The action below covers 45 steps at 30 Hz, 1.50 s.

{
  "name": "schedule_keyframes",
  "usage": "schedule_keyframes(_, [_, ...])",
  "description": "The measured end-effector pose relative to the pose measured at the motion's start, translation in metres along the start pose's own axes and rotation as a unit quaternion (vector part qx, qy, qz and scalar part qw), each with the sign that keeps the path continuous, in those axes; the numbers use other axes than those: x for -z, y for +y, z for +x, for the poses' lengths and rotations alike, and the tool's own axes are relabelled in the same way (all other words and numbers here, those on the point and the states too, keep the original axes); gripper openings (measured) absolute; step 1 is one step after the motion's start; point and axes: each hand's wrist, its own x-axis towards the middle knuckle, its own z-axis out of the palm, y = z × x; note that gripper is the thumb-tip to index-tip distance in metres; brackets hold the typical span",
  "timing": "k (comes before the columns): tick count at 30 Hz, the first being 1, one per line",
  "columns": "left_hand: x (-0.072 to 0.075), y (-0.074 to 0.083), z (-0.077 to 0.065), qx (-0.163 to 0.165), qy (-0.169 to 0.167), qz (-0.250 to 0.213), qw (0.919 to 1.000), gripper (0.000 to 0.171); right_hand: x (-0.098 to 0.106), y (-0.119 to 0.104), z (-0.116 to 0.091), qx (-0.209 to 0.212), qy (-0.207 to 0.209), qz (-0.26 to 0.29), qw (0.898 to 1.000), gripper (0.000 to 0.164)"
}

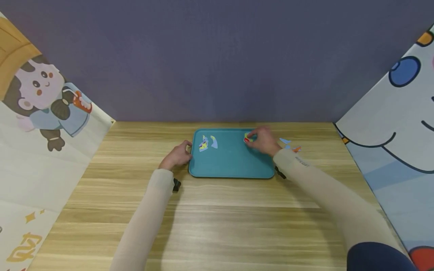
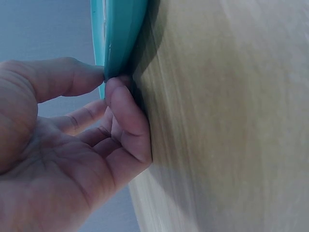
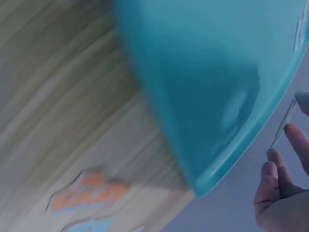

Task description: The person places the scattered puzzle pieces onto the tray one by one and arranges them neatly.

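My left hand (image 1: pixel 178 155) holds the left edge of a teal tray (image 1: pixel 230 162). In the left wrist view, the thumb (image 2: pixel 72 77) lies against the rim and curled fingers sit low at the tray's outer side. Over the tray's right part, my right hand (image 1: pixel 264 141) pinches a small red and yellow-green puzzle piece (image 1: pixel 246 140). The right wrist view shows that flat piece (image 3: pixel 282 123) edge-on between thumb and fingertips. At the tray's left, a cluster of purple-and-yellow puzzle pieces (image 1: pixel 203 145) lies beside a curved light-blue one (image 1: pixel 214 142).
Right of the tray, loose puzzle pieces lie on the wooden table (image 1: pixel 217 218): light-blue ones (image 1: pixel 285 140) and an orange one (image 1: pixel 296 149). A dark wall (image 1: pixel 217 60) rises behind the table, and printed cartoon panels (image 1: pixel 400 124) stand at both sides.
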Motion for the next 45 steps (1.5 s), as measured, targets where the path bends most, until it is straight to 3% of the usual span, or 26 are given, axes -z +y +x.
schedule_keyframes(17, [0.001,0.001,0.001,-0.008,0.006,0.005,0.9999,0.049,-0.032,-0.03,0.015,0.007,-0.058,-0.005,0.998,0.026])
schedule_keyframes(36, [-0.001,0.005,0.001,-0.004,0.004,0.004,1.0,0.048,-0.059,-0.045,0.036,0.028,-0.05,-0.032,0.998,0.026])
schedule_keyframes(45, [0.0,0.003,0.0,0.005,0.002,0.002,1.0,0.049,-0.065,-0.048,0.037,0.03,-0.043,-0.025,0.998,0.026])
